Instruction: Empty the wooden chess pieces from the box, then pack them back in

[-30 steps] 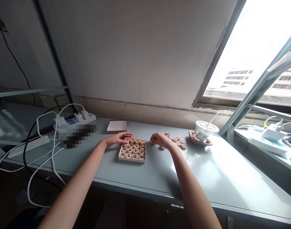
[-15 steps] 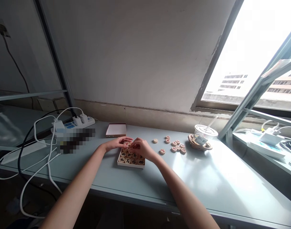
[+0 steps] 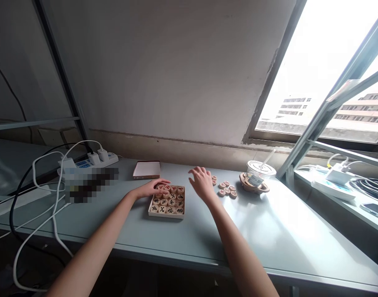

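A shallow white box (image 3: pixel 166 215) on the desk holds rows of round wooden Chinese chess pieces (image 3: pixel 162 210), with red characters in the back row and black ones nearer the front. My left hand (image 3: pixel 150 188) rests at the box's back left corner, fingers stretched over the red pieces. To the right of the box, my right hand (image 3: pixel 201 182) hovers above the desk with its fingers apart and nothing visible in them. Several loose red-marked pieces (image 3: pixel 227 191) lie beyond it, partly hidden behind that hand.
The box lid (image 3: pixel 146 170) lies behind the box, near the wall. At the right, a lidded plastic cup (image 3: pixel 261 170) with a straw stands in a brown holder (image 3: pixel 253 187). A power strip (image 3: pixel 83 163) and looping white cables (image 3: pixel 57 206) occupy the left side.
My right hand has left the box and moved right toward the loose pieces, its fingers opening. My left hand stays at the box. The view has shifted slightly right.
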A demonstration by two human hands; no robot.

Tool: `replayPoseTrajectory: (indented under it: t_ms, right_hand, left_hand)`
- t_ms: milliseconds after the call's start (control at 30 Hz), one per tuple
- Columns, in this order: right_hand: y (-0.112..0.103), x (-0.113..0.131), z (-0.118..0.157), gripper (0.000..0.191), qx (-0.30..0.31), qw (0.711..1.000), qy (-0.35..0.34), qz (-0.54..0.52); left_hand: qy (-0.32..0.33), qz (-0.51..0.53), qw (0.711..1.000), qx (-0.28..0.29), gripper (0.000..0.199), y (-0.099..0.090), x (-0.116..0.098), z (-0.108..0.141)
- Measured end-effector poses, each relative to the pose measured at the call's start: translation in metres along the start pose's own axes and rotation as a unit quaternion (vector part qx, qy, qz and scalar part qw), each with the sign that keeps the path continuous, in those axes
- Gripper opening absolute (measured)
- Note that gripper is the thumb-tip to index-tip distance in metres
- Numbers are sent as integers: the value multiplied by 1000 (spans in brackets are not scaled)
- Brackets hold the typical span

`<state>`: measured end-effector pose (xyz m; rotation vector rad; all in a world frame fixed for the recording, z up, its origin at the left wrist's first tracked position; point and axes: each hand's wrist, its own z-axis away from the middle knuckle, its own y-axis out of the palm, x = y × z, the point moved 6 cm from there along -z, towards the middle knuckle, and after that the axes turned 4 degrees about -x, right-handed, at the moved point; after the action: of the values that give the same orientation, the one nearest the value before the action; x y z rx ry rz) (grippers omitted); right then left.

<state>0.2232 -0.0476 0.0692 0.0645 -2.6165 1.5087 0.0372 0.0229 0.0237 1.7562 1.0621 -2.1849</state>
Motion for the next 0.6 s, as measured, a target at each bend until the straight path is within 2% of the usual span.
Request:
replayPoseTrajectory:
  t_ms: [33,100,167,233,367,433,500,600]
  right_hand:
    - [3,-14,1,22,18,999,26,43]
    - [14,-38,3,22,79,993,56,66]
    - [23,-51,5,20,124,990,65,25]
    - [25,-54,4,20,133,989,65,-25]
    - [16,-43,0,15,97,992,31,-74]
    - [16,-34,1,27,91,992,-1,-91]
    - [22,-22,4,34,111,988,-39,-102]
    - [34,-9,8,27,121,984,-73,-105]
  left_hand:
    - [-3,-6,1000,-5,62,0,1,-1]
    - [-7,-13,1000,-14,65,0,4,-2]
    - [-12,-15,1000,-20,68,0,4,-3]
    - [-15,-12,1000,-20,69,-1,4,-2]
    - [-9,-10,1000,-13,66,0,3,-1]
    - [-7,-8,1000,-10,65,0,3,-1]
    - [-6,-6,1000,-6,64,0,3,-1]
    - [-4,-7,1000,-9,63,0,1,-1]
